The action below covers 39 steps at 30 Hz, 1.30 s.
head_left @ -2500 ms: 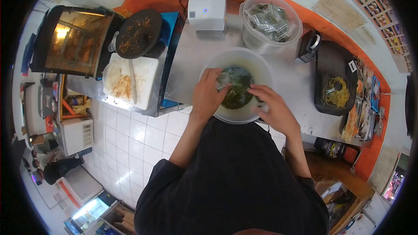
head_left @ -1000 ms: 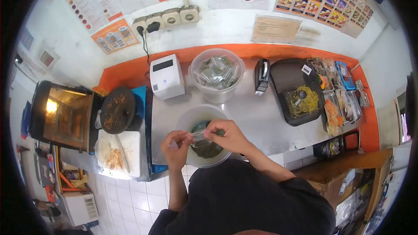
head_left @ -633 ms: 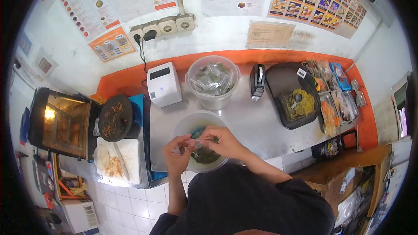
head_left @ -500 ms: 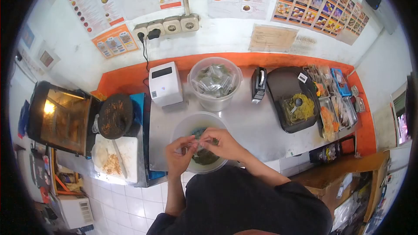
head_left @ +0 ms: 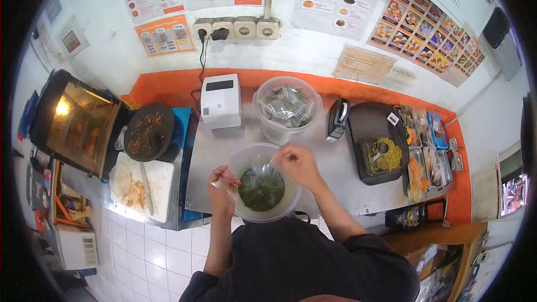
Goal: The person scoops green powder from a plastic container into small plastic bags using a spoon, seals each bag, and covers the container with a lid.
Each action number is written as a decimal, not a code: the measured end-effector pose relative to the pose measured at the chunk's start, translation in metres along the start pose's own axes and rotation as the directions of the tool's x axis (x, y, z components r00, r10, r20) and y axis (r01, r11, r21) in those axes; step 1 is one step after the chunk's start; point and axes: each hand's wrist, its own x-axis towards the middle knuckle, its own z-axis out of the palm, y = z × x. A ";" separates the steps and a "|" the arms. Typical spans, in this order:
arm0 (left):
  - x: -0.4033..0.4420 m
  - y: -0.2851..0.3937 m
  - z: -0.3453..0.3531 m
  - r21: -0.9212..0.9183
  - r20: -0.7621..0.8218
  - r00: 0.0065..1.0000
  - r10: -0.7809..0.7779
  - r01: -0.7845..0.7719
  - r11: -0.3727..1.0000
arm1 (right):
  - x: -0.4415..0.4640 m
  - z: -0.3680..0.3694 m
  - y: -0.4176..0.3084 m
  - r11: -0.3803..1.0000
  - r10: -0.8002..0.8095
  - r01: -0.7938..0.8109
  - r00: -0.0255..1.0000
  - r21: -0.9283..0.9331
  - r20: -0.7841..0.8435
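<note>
A wide translucent tub [head_left: 297, 204] stands at the table's front edge, with dark green leafy food [head_left: 260, 187] in it. At the tub's left rim is my left hand [head_left: 222, 193], its fingers curled around a piece of clear plastic. My right hand [head_left: 299, 166] is raised over the tub's right side, somewhat blurred, with its fingers pinched together. Thin clear plastic [head_left: 271, 169], which looks like a small bag, hangs from those fingers over the greens. Behind it, a white bucket [head_left: 277, 133] holds several clear packets [head_left: 287, 105] of green contents.
A white label printer [head_left: 221, 100] and a black tape dispenser [head_left: 338, 120] flank the bucket. To the right lie a black tray [head_left: 366, 174] with yellow-green food and several packed ingredients [head_left: 417, 173]. A stone mortar [head_left: 148, 131] and cutting board [head_left: 162, 193] with a knife sit left.
My hands, together over the tub before, have moved apart, the right one up and to the right with clear plastic. More of the greens shows. The camera view has shifted.
</note>
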 end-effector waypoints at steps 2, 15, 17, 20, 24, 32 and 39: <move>0.001 -0.005 -0.010 -0.394 -0.099 0.988 -0.122 0.074 0.916 | 0.020 -0.002 0.000 0.965 -0.234 0.188 0.933 -0.184 -0.272; -0.020 -0.021 0.016 0.439 0.087 0.996 0.023 -0.058 0.897 | -0.039 0.046 -0.007 0.867 0.297 -0.403 0.890 0.292 0.346; -0.018 -0.023 0.010 0.561 0.083 0.996 0.020 -0.063 0.826 | -0.044 0.041 -0.001 0.811 0.298 -0.445 0.873 0.380 0.387; -0.018 -0.009 0.019 0.761 0.106 0.974 0.201 -0.209 0.614 | -0.049 0.036 0.019 0.768 0.298 -0.471 0.863 0.433 0.409; -0.014 -0.004 0.015 0.665 0.074 0.936 0.344 -0.304 0.683 | -0.055 0.027 0.035 0.805 0.343 -0.453 0.882 0.383 0.322; -0.031 -0.008 0.041 0.678 0.553 0.826 0.114 -0.525 0.514 | -0.060 0.035 0.028 0.947 0.186 -0.251 0.938 0.202 0.292; -0.026 0.003 0.039 0.739 0.545 0.824 0.155 -0.559 0.376 | -0.060 0.055 0.017 0.985 0.053 -0.025 0.985 -0.170 0.165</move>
